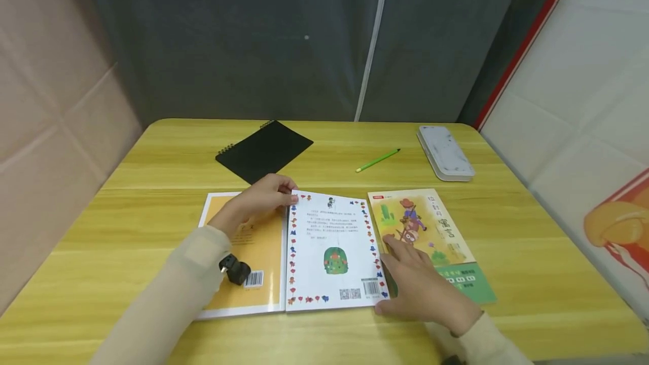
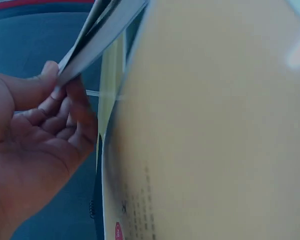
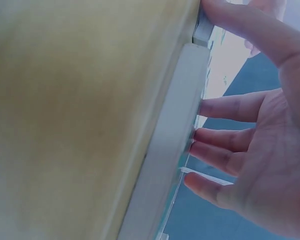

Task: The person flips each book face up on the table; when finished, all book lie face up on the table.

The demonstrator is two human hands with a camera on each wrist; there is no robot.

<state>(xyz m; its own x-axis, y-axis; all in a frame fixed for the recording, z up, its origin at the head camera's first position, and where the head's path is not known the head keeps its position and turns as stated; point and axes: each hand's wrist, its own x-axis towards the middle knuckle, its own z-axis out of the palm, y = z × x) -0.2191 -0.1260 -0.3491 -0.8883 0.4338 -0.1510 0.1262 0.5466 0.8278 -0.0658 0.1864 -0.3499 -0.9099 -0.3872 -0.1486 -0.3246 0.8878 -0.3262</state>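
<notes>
A white book (image 1: 314,263) with a border of small red and blue figures lies in the middle. My left hand (image 1: 263,199) pinches its upper left corner between thumb and fingers; in the left wrist view that corner is lifted. To its left is an orange book (image 1: 266,292) with a barcode, partly behind the left forearm. A yellow and green picture book (image 1: 456,252) lies on the right. My right hand (image 1: 418,280) has its fingers spread over this book's left side, fingertips touching it, while the thumb is at the white book's lower right edge.
On the wooden table (image 1: 101,275), a black spiral notebook (image 1: 269,151) lies behind the books. A green pencil (image 1: 377,160) is at the back, and a white marbled case (image 1: 446,152) stands at the back right. A dark grey curtain (image 1: 228,44) hangs behind the table.
</notes>
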